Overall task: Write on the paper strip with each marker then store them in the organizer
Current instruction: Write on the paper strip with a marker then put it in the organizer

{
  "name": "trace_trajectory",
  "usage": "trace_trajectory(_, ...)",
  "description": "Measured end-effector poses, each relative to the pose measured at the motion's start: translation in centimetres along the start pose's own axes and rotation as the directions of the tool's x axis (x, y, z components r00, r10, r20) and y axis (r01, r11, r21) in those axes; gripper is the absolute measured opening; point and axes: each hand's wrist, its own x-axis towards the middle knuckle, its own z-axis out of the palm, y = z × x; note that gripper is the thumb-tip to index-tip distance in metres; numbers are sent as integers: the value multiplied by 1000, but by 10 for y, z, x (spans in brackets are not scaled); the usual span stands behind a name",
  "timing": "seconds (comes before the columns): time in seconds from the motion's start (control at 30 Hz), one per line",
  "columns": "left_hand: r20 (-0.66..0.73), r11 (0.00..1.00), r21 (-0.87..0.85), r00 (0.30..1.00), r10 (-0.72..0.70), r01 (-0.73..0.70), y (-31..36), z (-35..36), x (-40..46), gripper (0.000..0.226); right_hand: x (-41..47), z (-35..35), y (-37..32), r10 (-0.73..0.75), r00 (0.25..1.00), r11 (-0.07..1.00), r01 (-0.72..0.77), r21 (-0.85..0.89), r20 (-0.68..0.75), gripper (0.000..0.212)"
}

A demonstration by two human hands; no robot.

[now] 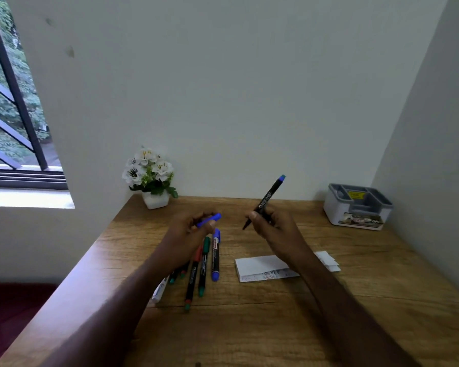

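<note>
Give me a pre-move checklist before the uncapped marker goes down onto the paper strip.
1. Marker uncapped: ok. The blue cap is off, in the left hand.
2. Grip on marker: ok. The right hand holds the black marker, tip pointing down-left.
3. Paper strip reachable: ok. The paper strip lies on the desk below the right wrist, partly hidden by it.
4. Free writing space: cannot tell. Writing shows along the near edge; the rest is partly covered.
5. Organizer clear to receive: ok. The organizer stands at the far right, compartments open; contents unclear.
6. Remaining markers out of the way: ok. The other markers lie left of the strip.
</note>
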Motion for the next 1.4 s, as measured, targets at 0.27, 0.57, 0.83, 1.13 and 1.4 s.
trace_trajectory(0.27,215,873,479,976,-18,-90,-11,12,-4,17,-22,3,5,103,993,995,-103,4,-55,22)
trace_trajectory(0.57,373,745,608,927,34,-273,-4,39,-6,25,-70,2,-4,220,971,961,-232,154,93,23)
trace_trajectory(0.83,405,757,602,914,-16,-254,-8,35,-7,42,-79,-1,-7,184,978,983,-181,-43,96,7)
trace_trajectory(1.13,491,781,598,852,-183,-177,-4,32,-9,77,-80,4,-10,222,975,955,-211,-209,30,28)
trace_trajectory(1.4,480,770,615,855,-195,-170,-4,34,-8,72,-81,28,-10,218,975,954,-222,-202,-42,33)
